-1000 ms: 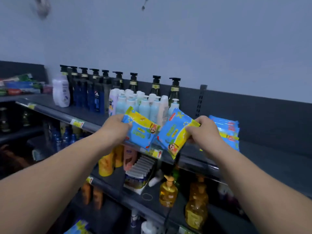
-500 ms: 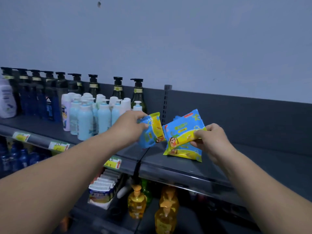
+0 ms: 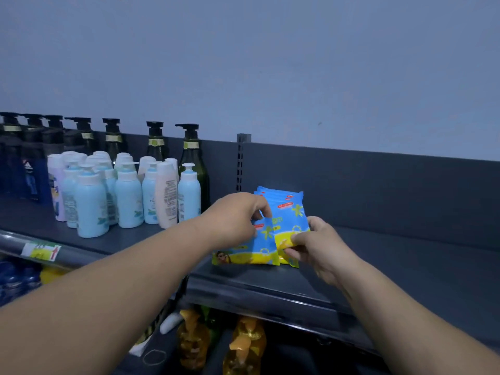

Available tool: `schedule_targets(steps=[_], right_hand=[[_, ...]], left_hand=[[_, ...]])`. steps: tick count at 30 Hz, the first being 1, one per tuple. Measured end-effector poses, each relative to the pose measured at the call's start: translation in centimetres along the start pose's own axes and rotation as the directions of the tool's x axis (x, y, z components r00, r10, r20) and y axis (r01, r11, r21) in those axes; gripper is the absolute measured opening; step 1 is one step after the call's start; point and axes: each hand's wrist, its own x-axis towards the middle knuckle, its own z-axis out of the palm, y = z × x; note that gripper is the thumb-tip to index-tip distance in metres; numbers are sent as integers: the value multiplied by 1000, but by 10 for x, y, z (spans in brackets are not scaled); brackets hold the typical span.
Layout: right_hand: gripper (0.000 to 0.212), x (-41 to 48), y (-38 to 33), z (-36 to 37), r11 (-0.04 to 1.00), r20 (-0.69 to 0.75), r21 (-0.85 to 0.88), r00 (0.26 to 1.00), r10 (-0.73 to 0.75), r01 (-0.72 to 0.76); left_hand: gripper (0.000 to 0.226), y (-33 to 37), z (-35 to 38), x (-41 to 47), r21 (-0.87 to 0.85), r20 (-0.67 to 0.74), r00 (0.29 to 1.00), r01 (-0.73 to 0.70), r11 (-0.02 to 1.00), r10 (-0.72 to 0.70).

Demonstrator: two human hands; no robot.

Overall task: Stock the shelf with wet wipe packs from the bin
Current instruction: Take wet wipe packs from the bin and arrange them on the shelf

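Near the middle of the frame both hands meet over a small cluster of wet wipe packs on the dark shelf [image 3: 405, 266]. The left hand [image 3: 238, 215] comes in from the lower left and curls its fingers over the top edge of the front pack [image 3: 251, 253], gripping it. This pack sits just below and to the right of the knuckles, its yellow bottom band touching the shelf. The right hand [image 3: 319, 247] reaches in from the lower right and pinches the second pack [image 3: 290, 226] by its lower right edge, thumb on the yellow part. That pack leans just behind and to the right of the front one, overlapping it. Behind both, more packs [image 3: 278, 194] stand in a row toward the back panel. Left of centre stand pale blue bottles [image 3: 127, 196], with dark pump bottles [image 3: 189, 152] behind them. A yellow price tag [image 3: 40, 251] sits on the shelf rail at the left edge. Yellow bottles [image 3: 243, 345] show on the lower shelf at bottom centre
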Motion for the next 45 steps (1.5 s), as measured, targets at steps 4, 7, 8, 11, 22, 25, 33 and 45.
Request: schedule_targets(steps=[4, 7, 8, 11, 22, 25, 33, 45], right_hand=[[25, 2, 6, -6, 998, 35, -59, 999, 23, -21], [25, 5, 11, -14, 982, 50, -189, 999, 12, -3], [24, 7, 13, -16, 969, 46, -248, 999, 5, 7], [22, 9, 15, -24, 872, 22, -489, 1000, -20, 28], [16, 11, -3, -30, 586, 92, -806, 959, 266, -86], [11, 17, -8, -31, 495, 48, -869, 989, 138, -27], [25, 10, -8, -13, 356, -36, -931, 949, -312, 82], [45, -5, 3, 63, 88, 351, -907, 855, -381, 412]], left_hand=[[69, -9, 18, 13, 183, -176, 974, 176, 967, -144], [91, -21, 27, 11, 183, -196, 903, 417, 891, -382], [91, -24, 30, 10, 143, -154, 890, 449, 882, -429], [87, -26, 37, 7, 97, -10, 886, 463, 881, -464], [42, -15, 42, 11, -74, 127, 895, 438, 896, -428], [45, -17, 45, 10, -107, 130, 895, 441, 891, -427], [76, -27, 41, 1, -120, 49, 920, 393, 912, -390], [78, -68, 16, -42, 107, -186, 959, 236, 966, -213]])
